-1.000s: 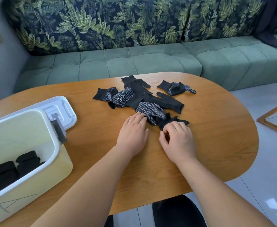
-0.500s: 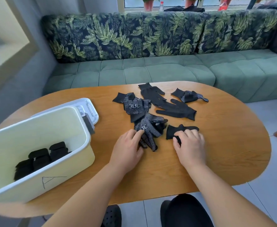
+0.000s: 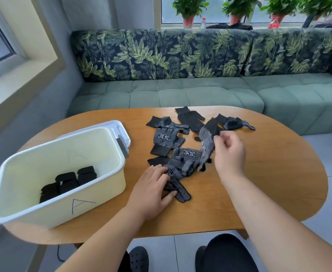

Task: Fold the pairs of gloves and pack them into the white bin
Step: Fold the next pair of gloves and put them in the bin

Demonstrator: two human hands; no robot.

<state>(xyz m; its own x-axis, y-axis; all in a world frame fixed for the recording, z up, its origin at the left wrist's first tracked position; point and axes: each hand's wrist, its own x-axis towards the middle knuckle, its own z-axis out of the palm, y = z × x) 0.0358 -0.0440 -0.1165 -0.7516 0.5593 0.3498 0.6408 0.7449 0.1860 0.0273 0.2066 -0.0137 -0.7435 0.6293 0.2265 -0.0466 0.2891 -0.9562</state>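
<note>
Pairing gloves [image 3: 169,138] right of the white bin [image 3: 59,143].
Our right hand [image 3: 229,154] pinches a lifted glove [image 3: 207,146]; left hand [image 3: 151,191] presses flat on a second glove [image 3: 178,171] nearer the bin. We should align cuffs and fingers before folding. Folded pairs [image 3: 69,180] sit inside the bin.

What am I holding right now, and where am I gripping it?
Your right hand pinches a dotted glove near its middle, lifted above the table. Your left hand lies on another glove on the table; whether it grips cannot be told.
</note>
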